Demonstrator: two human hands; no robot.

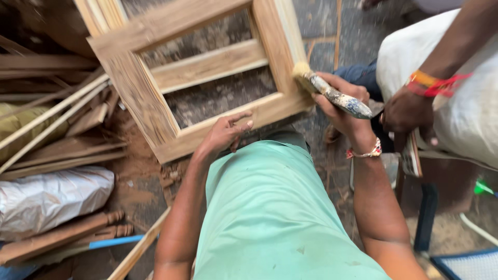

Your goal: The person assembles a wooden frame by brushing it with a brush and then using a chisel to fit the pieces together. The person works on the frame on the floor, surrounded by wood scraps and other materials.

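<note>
Fingers of the right hand (342, 106) clamp a paint-crusted bristle brush (332, 93); left hand (224, 134), fingers spread, presses the pale wooden frame (171, 140); a silver plastic-wrapped bundle (49, 199) lies well left.

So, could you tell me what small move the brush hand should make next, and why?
Probably draw the paint-spattered brush along the bare wooden frame's lower rail: the right hand holds its bristles at the frame's corner, while the left hand steadies that rail.
</note>
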